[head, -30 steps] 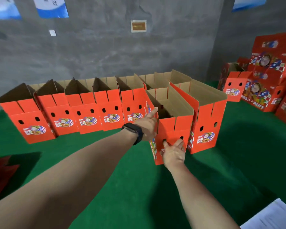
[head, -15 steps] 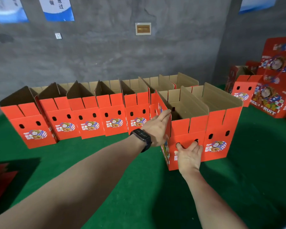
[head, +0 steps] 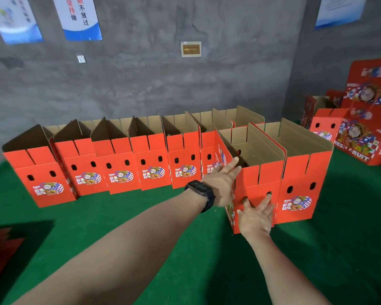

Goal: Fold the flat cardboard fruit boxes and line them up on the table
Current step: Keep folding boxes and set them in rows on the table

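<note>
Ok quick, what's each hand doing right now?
Left hand: open, flat against the left side of the orange box.
Right hand: open, fingers straight, pressed on its front.

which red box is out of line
The red cardboard box that the left hand and right hand touch, second from the right: it sits forward of the rest, turned askew.

Green table (head: 141,216) w/ row of red boxes (head: 117,170), flat cardboard stack (head: 0,249) at left.

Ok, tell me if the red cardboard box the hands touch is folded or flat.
Folded: the red cardboard box stands upright on the green table, top flaps raised, brown interior showing.
</note>
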Demonstrator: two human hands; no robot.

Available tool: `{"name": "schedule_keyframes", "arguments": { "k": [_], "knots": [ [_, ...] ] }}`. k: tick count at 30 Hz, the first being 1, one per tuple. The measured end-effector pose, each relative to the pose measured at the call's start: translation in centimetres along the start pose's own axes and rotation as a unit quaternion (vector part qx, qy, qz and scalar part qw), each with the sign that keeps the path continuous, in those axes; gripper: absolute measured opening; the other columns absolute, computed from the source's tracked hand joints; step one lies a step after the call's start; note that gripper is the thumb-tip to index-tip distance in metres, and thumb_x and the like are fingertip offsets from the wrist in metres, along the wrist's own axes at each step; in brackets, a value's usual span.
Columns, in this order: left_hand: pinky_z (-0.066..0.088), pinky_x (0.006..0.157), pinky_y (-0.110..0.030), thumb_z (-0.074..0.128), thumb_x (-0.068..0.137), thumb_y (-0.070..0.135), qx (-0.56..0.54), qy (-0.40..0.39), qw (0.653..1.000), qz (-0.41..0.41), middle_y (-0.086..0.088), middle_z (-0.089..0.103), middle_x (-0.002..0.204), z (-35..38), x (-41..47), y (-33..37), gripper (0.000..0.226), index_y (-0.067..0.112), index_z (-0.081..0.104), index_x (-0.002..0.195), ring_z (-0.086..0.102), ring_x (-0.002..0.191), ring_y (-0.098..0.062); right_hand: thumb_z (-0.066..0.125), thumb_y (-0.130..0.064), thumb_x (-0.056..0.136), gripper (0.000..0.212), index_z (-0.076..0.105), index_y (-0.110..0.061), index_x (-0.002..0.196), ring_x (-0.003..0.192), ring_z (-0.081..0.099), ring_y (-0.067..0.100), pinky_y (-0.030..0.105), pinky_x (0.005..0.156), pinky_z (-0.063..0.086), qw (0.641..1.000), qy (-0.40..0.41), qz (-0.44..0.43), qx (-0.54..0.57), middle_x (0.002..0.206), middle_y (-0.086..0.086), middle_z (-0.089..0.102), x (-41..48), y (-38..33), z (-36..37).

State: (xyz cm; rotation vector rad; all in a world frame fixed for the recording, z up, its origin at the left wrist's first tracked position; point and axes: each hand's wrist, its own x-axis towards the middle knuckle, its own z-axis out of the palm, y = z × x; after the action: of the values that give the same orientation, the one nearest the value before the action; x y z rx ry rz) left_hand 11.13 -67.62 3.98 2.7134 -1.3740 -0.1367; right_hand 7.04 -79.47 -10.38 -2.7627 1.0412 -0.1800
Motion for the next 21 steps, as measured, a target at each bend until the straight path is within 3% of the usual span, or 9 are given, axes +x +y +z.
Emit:
{"name": "schedule_keyframes", "arguments": {
  "k": [2, 5, 6, 9, 10, 12, 14, 16, 21],
  "knots": [
    [0.020, 0.118, -0.044, 0.055, 0.092, 0.019, -0.010, 0.010, 1.000, 0.005, 0.010, -0.020, 0.157, -0.4, -0.4, 0.1, 0.080, 0.024, 0.003, 0.153, -0.003, 0.148, -0.024, 0.050, -0.024, 0.096, 0.046, 0.037, -0.019, 0.140, 0.140, 0.014, 0.050, 0.048, 0.113, 0.025, 0.996, 0.055, -0.010, 0.073, 0.153, 0.034, -0.007, -1.6, -0.4, 0.5],
    [0.023, 0.117, -0.040, 0.056, 0.092, 0.019, -0.048, 0.062, 0.997, 0.022, 0.004, -0.010, 0.160, -0.6, -2.4, -0.1, 0.072, 0.021, 0.015, 0.152, 0.010, 0.147, -0.023, 0.065, 0.001, 0.078, 0.043, 0.054, 0.002, 0.119, 0.130, 0.034, 0.054, 0.056, 0.103, 0.039, 0.978, 0.128, -0.078, 0.144, 0.148, 0.032, 0.025, -4.0, -0.7, 1.0],
    [0.026, 0.116, -0.037, 0.055, 0.093, 0.018, -0.061, 0.085, 0.994, 0.030, 0.000, 0.001, 0.161, -0.6, -3.6, -0.3, 0.066, 0.019, 0.023, 0.150, 0.020, 0.145, -0.023, 0.065, 0.001, 0.077, 0.045, 0.054, 0.001, 0.121, 0.133, 0.032, 0.053, 0.057, 0.106, 0.036, 0.977, 0.135, -0.112, 0.124, 0.149, 0.031, 0.024, -4.4, -0.7, 0.9],
    [0.039, 0.105, -0.030, 0.053, 0.095, 0.024, -0.094, 0.136, 0.986, 0.021, -0.005, 0.045, 0.144, 0.4, -8.9, -2.1, 0.044, 0.019, 0.047, 0.138, 0.048, 0.126, -0.021, 0.055, -0.018, 0.090, 0.062, 0.030, -0.022, 0.147, 0.146, 0.007, 0.041, 0.045, 0.118, 0.018, 0.986, 0.067, -0.149, 0.040, 0.159, 0.016, -0.015, -4.3, -0.7, -0.4],
    [0.043, 0.101, -0.028, 0.052, 0.095, 0.027, -0.110, 0.143, 0.984, 0.002, -0.003, 0.054, 0.136, 1.0, -11.1, -3.2, 0.040, 0.020, 0.052, 0.134, 0.055, 0.119, -0.018, 0.054, -0.022, 0.091, 0.063, 0.027, -0.026, 0.148, 0.145, 0.009, 0.040, 0.043, 0.118, 0.021, 0.990, 0.054, -0.116, 0.054, 0.159, 0.014, -0.017, -4.4, -0.9, -1.4],
    [0.047, 0.092, -0.022, 0.053, 0.094, 0.029, -0.146, 0.156, 0.976, -0.051, 0.000, 0.065, 0.122, 2.3, -16.1, -5.8, 0.033, 0.020, 0.061, 0.125, 0.062, 0.102, -0.012, 0.058, -0.014, 0.088, 0.055, 0.042, -0.016, 0.141, 0.138, 0.027, 0.043, 0.045, 0.110, 0.033, 0.986, 0.081, -0.074, 0.125, 0.156, 0.023, 0.009, -5.4, -2.2, -3.6],
    [0.046, 0.078, -0.013, 0.056, 0.092, 0.027, -0.174, 0.180, 0.961, -0.121, 0.003, 0.071, 0.105, 3.5, -21.6, -8.5, 0.026, 0.020, 0.068, 0.115, 0.063, 0.083, -0.008, 0.062, 0.002, 0.080, 0.040, 0.060, 0.000, 0.120, 0.120, 0.044, 0.047, 0.051, 0.098, 0.041, 0.956, 0.171, -0.109, 0.212, 0.134, 0.028, 0.042, -6.8, -4.3, -5.2],
    [0.041, 0.068, -0.006, 0.059, 0.090, 0.024, -0.188, 0.201, 0.942, -0.193, 0.007, 0.071, 0.092, 4.5, -27.3, -11.3, 0.022, 0.018, 0.071, 0.108, 0.058, 0.070, -0.003, 0.063, 0.009, 0.077, 0.031, 0.064, 0.004, 0.107, 0.108, 0.051, 0.045, 0.049, 0.091, 0.043, 0.927, 0.214, -0.150, 0.269, 0.115, 0.027, 0.053, -8.6, -7.2, -6.3],
    [0.044, 0.071, -0.010, 0.064, 0.088, 0.012, -0.235, 0.310, 0.848, -0.359, 0.003, 0.072, 0.094, 5.1, -40.6, -17.7, 0.017, 0.010, 0.071, 0.103, 0.065, 0.079, -0.009, 0.059, 0.002, 0.085, 0.022, 0.064, -0.001, 0.106, 0.107, 0.053, 0.034, 0.038, 0.093, 0.038, 0.907, 0.136, -0.259, 0.304, 0.111, 0.016, 0.057, -14.9, -18.1, -7.4]
  ]
}}
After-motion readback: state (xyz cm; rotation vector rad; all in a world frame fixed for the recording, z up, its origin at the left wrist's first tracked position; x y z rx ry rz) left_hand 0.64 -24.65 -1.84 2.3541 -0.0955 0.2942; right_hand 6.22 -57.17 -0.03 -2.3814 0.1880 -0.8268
